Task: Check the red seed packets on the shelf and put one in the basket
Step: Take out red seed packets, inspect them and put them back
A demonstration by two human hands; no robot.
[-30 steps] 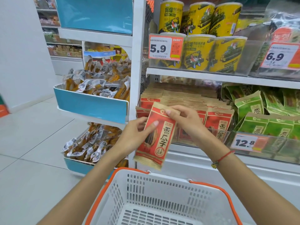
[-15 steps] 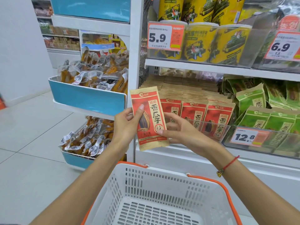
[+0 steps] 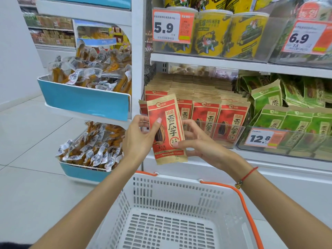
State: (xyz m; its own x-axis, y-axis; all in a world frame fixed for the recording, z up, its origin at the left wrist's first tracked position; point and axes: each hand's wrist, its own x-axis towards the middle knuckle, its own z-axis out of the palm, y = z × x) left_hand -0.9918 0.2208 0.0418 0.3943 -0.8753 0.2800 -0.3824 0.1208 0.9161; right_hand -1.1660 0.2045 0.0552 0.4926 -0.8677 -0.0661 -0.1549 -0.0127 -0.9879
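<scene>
1. Right now the red seed packet (image 3: pixel 166 128) stands nearly upright in both my hands, its printed face toward me, held in front of the shelf (image 3: pixel 233 64) and above the far rim of the basket (image 3: pixel 176 184).
2. My left hand (image 3: pixel 138 139) grips the packet's left edge, thumb laid across the front and the other fingers (image 3: pixel 143 121) curled behind it.
3. My right hand (image 3: pixel 199 142) pinches the packet's lower right side, thumb on the front near the round seal, fingers bent behind the right edge.
4. Just behind the packet, more red seed packets (image 3: pixel 221 119) stand in rows on the shelf behind a clear front lip.
5. Right of the packet, green packets (image 3: pixel 296 123) fill the next section, with a price tag (image 3: pixel 263 138) reading 12.8 on the lip.
6. Above the packet, yellow tubs (image 3: pixel 224 33) sit on the higher shelf beside a 5.9 tag (image 3: pixel 171 26).
7. Left of the packet, blue bins (image 3: pixel 84 101) hold small wrapped snacks.
8. A red string bracelet (image 3: pixel 247 175) circles my right wrist, below and right of the packet.
</scene>
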